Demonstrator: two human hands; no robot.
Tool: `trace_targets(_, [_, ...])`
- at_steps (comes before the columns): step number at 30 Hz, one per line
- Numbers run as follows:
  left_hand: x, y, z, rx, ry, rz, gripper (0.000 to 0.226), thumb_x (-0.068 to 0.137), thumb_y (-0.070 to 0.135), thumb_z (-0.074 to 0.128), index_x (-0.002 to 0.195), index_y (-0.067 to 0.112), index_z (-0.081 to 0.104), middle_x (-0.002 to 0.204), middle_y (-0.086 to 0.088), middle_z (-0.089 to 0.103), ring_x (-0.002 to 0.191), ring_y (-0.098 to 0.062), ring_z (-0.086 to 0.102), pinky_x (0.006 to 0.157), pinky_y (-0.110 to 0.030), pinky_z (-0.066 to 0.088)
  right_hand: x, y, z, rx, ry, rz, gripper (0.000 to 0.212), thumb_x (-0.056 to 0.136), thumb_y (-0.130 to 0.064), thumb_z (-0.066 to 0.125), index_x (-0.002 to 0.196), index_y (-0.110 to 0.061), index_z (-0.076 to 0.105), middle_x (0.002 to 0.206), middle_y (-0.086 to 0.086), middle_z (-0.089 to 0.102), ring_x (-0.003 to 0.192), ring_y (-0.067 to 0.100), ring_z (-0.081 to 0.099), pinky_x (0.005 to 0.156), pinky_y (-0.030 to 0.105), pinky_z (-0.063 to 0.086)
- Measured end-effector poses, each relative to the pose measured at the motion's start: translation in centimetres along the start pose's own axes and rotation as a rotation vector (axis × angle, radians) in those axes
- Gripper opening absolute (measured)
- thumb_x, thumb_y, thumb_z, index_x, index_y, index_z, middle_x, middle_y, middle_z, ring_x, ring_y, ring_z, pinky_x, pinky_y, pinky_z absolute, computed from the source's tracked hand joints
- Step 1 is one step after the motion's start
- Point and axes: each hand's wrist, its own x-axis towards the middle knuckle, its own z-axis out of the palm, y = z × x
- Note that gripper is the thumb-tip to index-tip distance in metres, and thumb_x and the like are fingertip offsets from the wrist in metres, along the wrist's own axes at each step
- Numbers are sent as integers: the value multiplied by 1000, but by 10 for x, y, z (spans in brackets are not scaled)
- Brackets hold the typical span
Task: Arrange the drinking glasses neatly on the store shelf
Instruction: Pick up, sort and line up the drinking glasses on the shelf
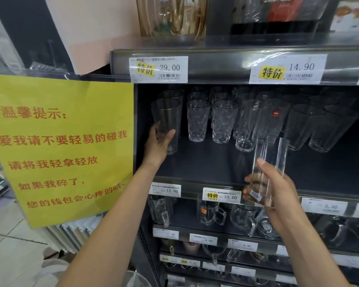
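Glasses [168, 116], two: left hand [158, 142], right hand [284, 189]

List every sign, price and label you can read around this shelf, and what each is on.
"温馨提示: 爱我请不要轻易的碰我 请将我轻拿轻放 如果我碎了, 您的钱包会心疼的哦~": yellow sign
"特价 29.00": top-left tag
"特价 14.90": top-right tag
"12.00": middle-rail left tag
"特价 10.00": middle-rail centre tag
"5.50": middle-rail right tag
"8.00": lower-rail tag
"4.90": next lower-rail tag
Too blurred or small: red sticker, barcode label on the tall glass, all fine print.
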Motion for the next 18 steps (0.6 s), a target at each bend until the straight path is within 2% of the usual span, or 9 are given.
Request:
trace_targets(3, [-1, -2, 1, 6, 11, -15, 68, 93, 38, 64, 150, 16, 34, 139, -9, 56, 113, -11, 54, 85, -18, 45, -2, 1, -1, -13, 3, 1, 45, 73, -47, 74, 101, -13, 62, 85, 12, 70, 63, 28, 63, 65, 39, 56])
trace_targets(6, [-3, -5, 1, 22, 22, -26, 77, 87, 45, 68, 149, 14, 33, 142, -10, 53, 123, -19, 56, 95, -28, 46, -4, 0, -5, -36, 8, -8, 44, 73, -47, 74, 99, -13, 63, 83, 14, 68, 65, 28, 63, 67, 40, 55])
trace_targets(9, [-10, -3, 2, 149, 91, 26, 97, 79, 66, 66, 153, 15, 28, 152, -9, 41, 134, -24, 47, 108, -40, 43, -6, -2, -10, -70, 30, -8, 43, 75, -47, 75, 100, -14, 64, 83, 12, 69, 65, 28, 65, 67, 40, 56])
trace_targets(11, [-21, 2, 7, 249, 193, 81, 90, 89, 56, 61, 156, 12, 20, 159, -11, 24, 143, -28, 35, 113, -34, 34, -6, -3, -16, -88, 51, -8, 45, 76, -48, 75, 104, -14, 64, 86, 12, 70, 68, 28, 66, 70, 43, 57])
trace_targets(13, [-36, 7, 13, 260, 273, 155, 79, 95, 42, 60, 154, 7, 21, 160, -12, 17, 145, -26, 28, 108, -18, 26, -8, -6, -21, -103, 68, -1, 49, 75, -49, 76, 108, -15, 64, 88, 12, 71, 71, 28, 66, 75, 47, 57])
trace_targets(15, [-51, 10, 20, 236, 294, 257, 67, 94, 33, 64, 146, 5, 33, 154, -13, 24, 140, -23, 32, 105, -14, 25, -12, -10, -29, -115, 88, 3, 48, 74, -49, 76, 106, -16, 64, 88, 13, 71, 71, 29, 66, 76, 48, 56])
trace_targets(18, [-73, 9, 37, 196, 259, 362, 39, 92, 28, 67, 120, 7, 50, 126, -3, 41, 116, -17, 47, 97, -20, 36, -17, -14, -46, -129, 138, -16, 45, 72, -47, 77, 101, -14, 64, 85, 12, 71, 72, 31, 65, 75, 47, 57])
